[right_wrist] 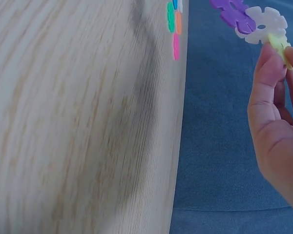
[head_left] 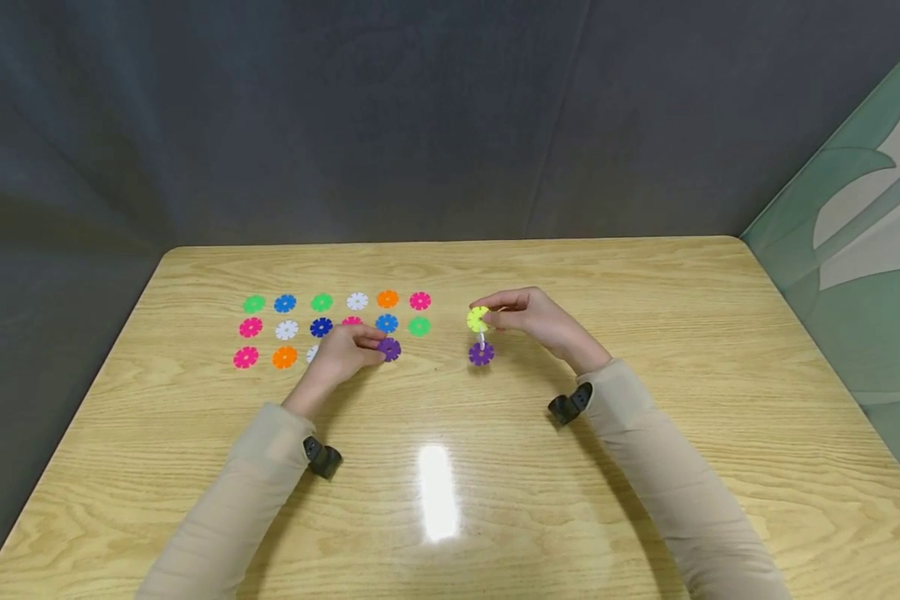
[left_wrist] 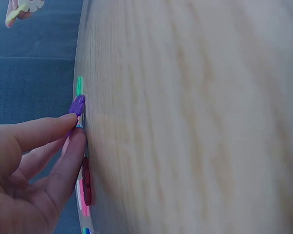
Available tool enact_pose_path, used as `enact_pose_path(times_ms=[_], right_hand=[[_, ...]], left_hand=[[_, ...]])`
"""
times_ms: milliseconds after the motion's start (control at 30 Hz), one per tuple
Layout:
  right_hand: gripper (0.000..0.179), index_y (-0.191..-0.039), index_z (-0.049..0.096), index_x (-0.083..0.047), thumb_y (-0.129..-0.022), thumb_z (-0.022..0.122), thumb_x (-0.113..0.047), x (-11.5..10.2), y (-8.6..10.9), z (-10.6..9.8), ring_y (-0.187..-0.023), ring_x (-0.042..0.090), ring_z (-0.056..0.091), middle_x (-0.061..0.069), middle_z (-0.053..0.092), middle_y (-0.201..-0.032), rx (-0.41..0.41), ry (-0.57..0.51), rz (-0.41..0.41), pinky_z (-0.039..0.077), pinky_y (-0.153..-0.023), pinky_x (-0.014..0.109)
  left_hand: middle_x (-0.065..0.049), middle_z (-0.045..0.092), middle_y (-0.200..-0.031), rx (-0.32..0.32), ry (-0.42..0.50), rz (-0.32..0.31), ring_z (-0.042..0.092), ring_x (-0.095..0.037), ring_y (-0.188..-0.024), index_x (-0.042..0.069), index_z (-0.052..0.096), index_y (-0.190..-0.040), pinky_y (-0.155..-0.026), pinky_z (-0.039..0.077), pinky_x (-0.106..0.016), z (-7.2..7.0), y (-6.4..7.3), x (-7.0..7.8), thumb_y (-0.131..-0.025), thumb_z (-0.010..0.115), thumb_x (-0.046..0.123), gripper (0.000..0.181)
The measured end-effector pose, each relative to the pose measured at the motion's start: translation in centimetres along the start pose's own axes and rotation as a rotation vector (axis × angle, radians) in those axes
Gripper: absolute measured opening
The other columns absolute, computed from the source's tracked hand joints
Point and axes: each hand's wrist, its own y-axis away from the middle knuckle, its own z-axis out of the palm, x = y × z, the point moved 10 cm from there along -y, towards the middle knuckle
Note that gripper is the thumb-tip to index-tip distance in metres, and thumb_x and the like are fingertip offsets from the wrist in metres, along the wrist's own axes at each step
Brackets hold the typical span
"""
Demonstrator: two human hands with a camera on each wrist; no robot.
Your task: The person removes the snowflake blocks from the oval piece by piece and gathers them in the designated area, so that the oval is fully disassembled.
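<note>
My left hand (head_left: 341, 353) pinches a purple notched plastic disc (head_left: 390, 349) between thumb and fingers, at the near right of the rows of discs. In the left wrist view, that purple disc (left_wrist: 77, 105) is tilted at the fingertips, close to the tabletop. Held up to the right, my right hand (head_left: 534, 322) pinches a yellow notched disc (head_left: 477, 319). Joined to it are a white disc (right_wrist: 261, 24) and, beyond that, another purple disc (right_wrist: 234, 14). From the head, the white one shows edge-on between the yellow and the purple.
Several loose notched discs lie in rows on the wooden table (head_left: 450, 417), among them an orange disc (head_left: 285, 357), a dark blue disc (head_left: 321, 327) and a green disc (head_left: 419, 326). The left hand partly covers a white disc (head_left: 312, 353). A dark curtain (head_left: 450, 125) hangs behind.
</note>
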Motion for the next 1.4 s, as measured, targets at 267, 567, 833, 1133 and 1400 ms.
enact_pose_path(times_ms=[267,567,833,1133,1400], right_hand=[[0.030,-0.119,0.059,0.005,-0.091,0.062,-0.007,-0.1,-0.1,0.0,-0.085,0.007,0.064,-0.011,0.066,-0.089,0.012,-0.025,0.007,0.052,-0.094,0.043],[0.028,-0.115,0.062,0.005,-0.090,0.064,-0.009,-0.5,-0.2,0.2,-0.082,0.010,0.065,-0.012,0.068,-0.086,0.006,-0.028,-0.018,0.053,-0.091,0.040],[0.032,-0.118,0.060,0.007,-0.090,0.064,-0.008,-0.6,-0.4,1.0,-0.083,0.006,0.065,-0.012,0.068,-0.085,-0.028,-0.023,-0.024,0.054,-0.091,0.040],[0.029,-0.113,0.060,0.010,-0.088,0.064,-0.004,-0.7,-0.5,2.1,-0.080,0.009,0.065,-0.010,0.068,-0.082,-0.063,-0.022,-0.033,0.055,-0.090,0.042],[0.027,-0.112,0.061,0.009,-0.090,0.063,-0.005,-0.6,-0.5,2.4,-0.083,0.013,0.066,-0.010,0.069,-0.085,-0.100,-0.021,-0.037,0.055,-0.089,0.044]], left_hand=[[-0.021,0.065,-0.120,0.006,-0.002,-0.003,0.062,-0.033,-0.112,-0.002,0.062,-0.122,-0.097,0.052,-0.040,-0.2,0.1,0.1,-0.086,0.067,0.006,0.037],[-0.021,0.066,-0.119,0.023,0.129,0.116,0.065,-0.032,-0.107,-0.002,0.062,-0.120,-0.087,0.057,-0.036,0.2,0.1,2.5,-0.090,0.065,0.012,0.034],[-0.020,0.064,-0.121,-0.093,0.339,0.149,0.065,-0.031,-0.106,0.000,0.058,-0.127,-0.089,0.056,-0.040,2.7,0.8,5.8,-0.092,0.064,0.019,0.040],[-0.018,0.064,-0.117,-0.130,0.372,0.184,0.066,-0.033,-0.101,0.003,0.061,-0.121,-0.087,0.057,-0.041,4.7,1.0,7.9,-0.089,0.067,0.019,0.036],[-0.018,0.064,-0.114,-0.108,0.367,0.171,0.066,-0.033,-0.099,0.004,0.061,-0.119,-0.084,0.058,-0.040,5.1,1.1,8.1,-0.090,0.067,0.017,0.033]])
